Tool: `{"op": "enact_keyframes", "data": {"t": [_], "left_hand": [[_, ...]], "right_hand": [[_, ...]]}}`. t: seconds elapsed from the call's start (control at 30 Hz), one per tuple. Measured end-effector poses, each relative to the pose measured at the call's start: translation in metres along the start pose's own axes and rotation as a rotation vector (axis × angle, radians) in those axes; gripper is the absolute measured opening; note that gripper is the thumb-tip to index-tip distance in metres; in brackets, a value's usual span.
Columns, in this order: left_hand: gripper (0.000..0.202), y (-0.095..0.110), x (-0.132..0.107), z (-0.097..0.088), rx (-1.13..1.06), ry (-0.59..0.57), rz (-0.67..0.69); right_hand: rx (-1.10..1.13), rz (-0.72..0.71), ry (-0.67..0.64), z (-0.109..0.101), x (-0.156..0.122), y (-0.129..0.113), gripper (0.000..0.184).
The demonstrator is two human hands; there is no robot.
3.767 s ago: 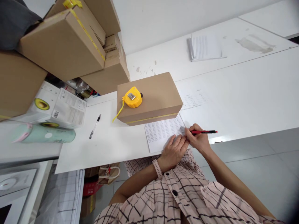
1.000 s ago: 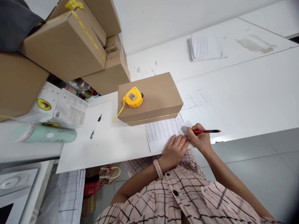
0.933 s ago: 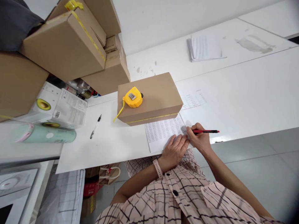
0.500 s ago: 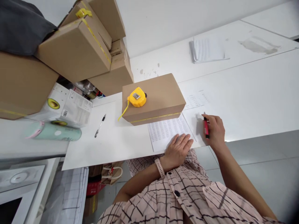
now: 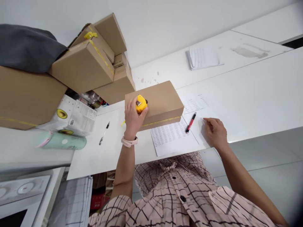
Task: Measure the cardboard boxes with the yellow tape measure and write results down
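Observation:
My left hand (image 5: 133, 116) is closed around a yellow tape measure (image 5: 141, 104) on top of a brown cardboard box (image 5: 161, 97). A short end of its yellow tape shows beside the box's left side. On the table, my right hand (image 5: 216, 132) rests with its fingers loosely curled in and nothing held. To its left, a red and black pen (image 5: 190, 123) lies across a printed sheet (image 5: 168, 138). The box covers part of that sheet. Behind the pen is a second printed sheet (image 5: 195, 103).
A black and clear pen (image 5: 104, 133) lies left of the box. Farther left are a mint-green bottle (image 5: 63, 141), a white carton with avocado pictures (image 5: 81, 118) and stacked cardboard boxes (image 5: 82, 67). A paper stack (image 5: 205, 57) sits at the back of the white table (image 5: 248, 94).
My left hand has left the printed sheet and taken hold of the tape measure. My right hand has let go of the red pen, which now lies on the paper.

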State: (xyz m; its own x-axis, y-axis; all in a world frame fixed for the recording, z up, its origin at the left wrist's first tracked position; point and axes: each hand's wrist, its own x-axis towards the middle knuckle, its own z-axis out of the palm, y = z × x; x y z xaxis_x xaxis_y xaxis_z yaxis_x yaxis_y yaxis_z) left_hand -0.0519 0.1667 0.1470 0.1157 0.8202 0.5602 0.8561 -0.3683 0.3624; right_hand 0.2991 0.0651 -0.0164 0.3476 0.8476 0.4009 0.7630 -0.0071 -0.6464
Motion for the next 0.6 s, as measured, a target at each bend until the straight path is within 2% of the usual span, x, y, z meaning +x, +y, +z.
{"op": "enact_keyframes", "data": {"t": [0.07, 0.13, 0.2, 0.27, 0.33, 0.4, 0.47, 0.5, 0.6], "left_hand": [[0.056, -0.004, 0.002, 0.005, -0.036, -0.039, -0.047], [0.052, 0.003, -0.006, 0.005, -0.087, 0.030, -0.070], [0.048, 0.018, -0.024, -0.001, -0.213, 0.085, -0.075], [0.050, 0.037, -0.050, -0.011, -0.421, 0.023, -0.079], [0.065, 0.056, -0.079, -0.019, -0.647, -0.179, -0.080], [0.074, 0.069, -0.105, -0.021, -0.797, -0.375, -0.144], [0.076, 0.073, -0.122, -0.019, -0.860, -0.472, -0.220], [0.076, 0.072, -0.126, -0.019, -0.882, -0.496, -0.255], [0.075, 0.060, -0.126, -0.023, -0.950, -0.517, -0.331]], "right_hand": [[0.008, -0.001, -0.001, 0.001, 0.001, 0.001, 0.029], [0.006, 0.005, 0.022, -0.001, 0.001, -0.003, 0.028], [0.013, 0.020, 0.095, -0.008, -0.003, -0.018, 0.028], [0.096, 0.060, 0.147, -0.018, -0.012, -0.047, 0.029], [0.344, 0.187, 0.027, -0.029, -0.024, -0.084, 0.030], [0.689, 0.328, -0.300, -0.036, -0.035, -0.119, 0.040], [0.872, 0.410, -0.497, -0.039, -0.042, -0.143, 0.051], [0.915, 0.434, -0.555, -0.039, -0.043, -0.150, 0.054], [1.007, 0.485, -0.626, -0.039, -0.036, -0.159, 0.056]]}}
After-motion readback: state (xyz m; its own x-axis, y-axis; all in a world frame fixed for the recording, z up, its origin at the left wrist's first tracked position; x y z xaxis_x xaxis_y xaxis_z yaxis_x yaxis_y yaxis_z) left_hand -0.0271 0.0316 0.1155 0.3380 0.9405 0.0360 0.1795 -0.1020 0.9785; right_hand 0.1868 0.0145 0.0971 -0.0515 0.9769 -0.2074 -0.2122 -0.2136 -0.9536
